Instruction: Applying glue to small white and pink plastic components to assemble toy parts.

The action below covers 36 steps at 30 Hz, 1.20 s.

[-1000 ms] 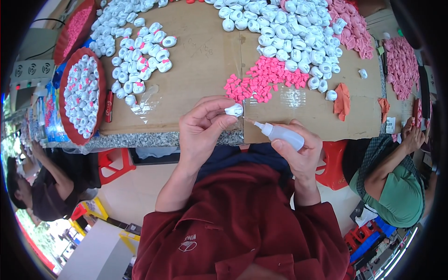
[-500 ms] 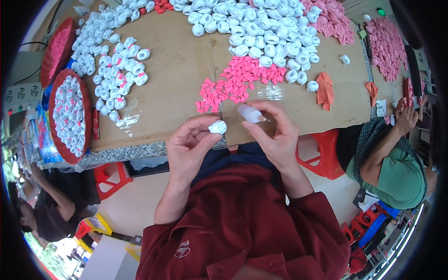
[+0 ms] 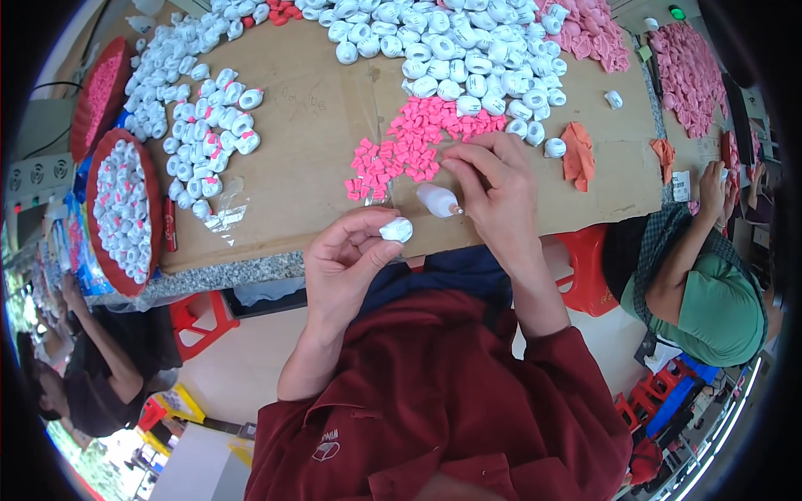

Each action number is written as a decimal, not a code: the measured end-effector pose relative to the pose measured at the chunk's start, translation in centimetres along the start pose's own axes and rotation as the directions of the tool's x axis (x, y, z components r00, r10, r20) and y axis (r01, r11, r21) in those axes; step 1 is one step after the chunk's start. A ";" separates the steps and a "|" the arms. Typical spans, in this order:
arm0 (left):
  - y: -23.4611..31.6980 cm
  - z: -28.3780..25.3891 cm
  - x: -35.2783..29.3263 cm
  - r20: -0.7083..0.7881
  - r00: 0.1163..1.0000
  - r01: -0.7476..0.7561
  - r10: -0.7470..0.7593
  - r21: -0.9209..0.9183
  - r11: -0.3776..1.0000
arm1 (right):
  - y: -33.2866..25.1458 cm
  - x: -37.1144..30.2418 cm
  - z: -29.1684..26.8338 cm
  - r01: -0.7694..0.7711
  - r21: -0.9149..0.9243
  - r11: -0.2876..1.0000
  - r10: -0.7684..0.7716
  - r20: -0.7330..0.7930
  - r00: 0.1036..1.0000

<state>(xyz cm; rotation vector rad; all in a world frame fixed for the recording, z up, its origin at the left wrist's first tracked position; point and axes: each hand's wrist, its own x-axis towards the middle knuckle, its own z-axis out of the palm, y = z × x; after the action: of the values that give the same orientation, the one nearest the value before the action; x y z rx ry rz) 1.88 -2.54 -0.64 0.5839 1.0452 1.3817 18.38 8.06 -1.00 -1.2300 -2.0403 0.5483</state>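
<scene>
My left hand (image 3: 347, 259) pinches a small white rounded piece (image 3: 397, 230) between thumb and fingertips, just over the table's front edge. My right hand (image 3: 499, 196) reaches to the right edge of a scatter of small pink bow-shaped pieces (image 3: 388, 163). Its fingers are bunched together at the tips; whether they have a pink piece between them is too small to tell. Beside that hand a white squeeze bottle (image 3: 436, 200) with a narrow tip lies on its side on the cardboard-covered table (image 3: 292, 159).
White hollow pieces (image 3: 484, 63) are heaped at the back; others with pink bows (image 3: 213, 134) lie at left. Two red bowls (image 3: 153, 192) (image 3: 78, 125) stand far left. Orange scraps (image 3: 578, 157) and pink pieces (image 3: 689, 79) lie right. Co-workers sit at both sides.
My right hand has let go of the squeeze bottle, which now lies on the table, and has moved forward to the pink pieces. The left hand still holds the white piece.
</scene>
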 end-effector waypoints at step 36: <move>2.7 -2.3 1.5 -0.050 0.892 -0.224 0.449 0.814 0.536 | -3.1 -5.0 -1.2 -0.227 0.397 0.889 0.218 0.067 0.974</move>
<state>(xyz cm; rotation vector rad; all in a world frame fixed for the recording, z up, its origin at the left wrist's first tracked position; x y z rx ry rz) -1.66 -1.19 0.18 1.3659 1.8715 1.2835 19.01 2.16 0.19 -1.2088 -1.6940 1.0389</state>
